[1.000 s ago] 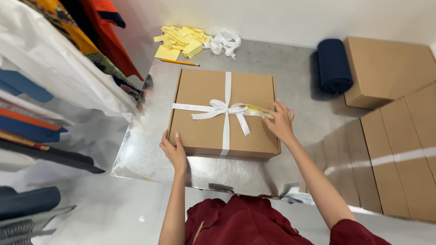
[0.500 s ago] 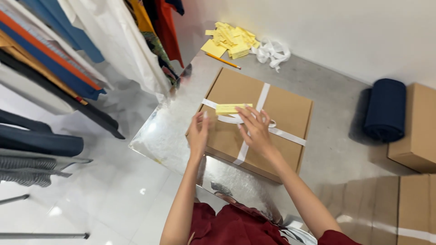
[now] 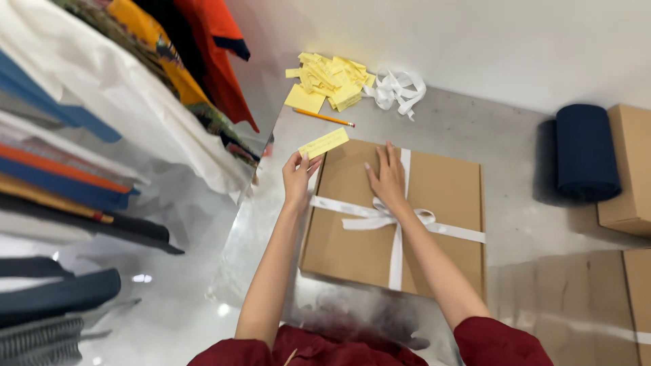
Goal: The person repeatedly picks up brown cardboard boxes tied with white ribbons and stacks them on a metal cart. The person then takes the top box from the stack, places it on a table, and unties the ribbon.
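Folded fabrics (image 3: 74,169) at the left run off the frame edge. The left hand (image 3: 297,177) pinches a small yellow paper slip (image 3: 324,143) between thumb and fingertips, now lifted off the lid to the box's far left corner; half a second ago it lay by the bow. The right hand (image 3: 388,175) lies flat, fingers spread, on the brown cardboard box (image 3: 352,237) tied with white ribbon (image 3: 384,218). Beyond lie a pencil (image 3: 324,117), yellow slips (image 3: 329,81) and loose ribbon (image 3: 399,89). Right, a dark blue roll (image 3: 586,152) touches a cut-off carton (image 3: 630,169).
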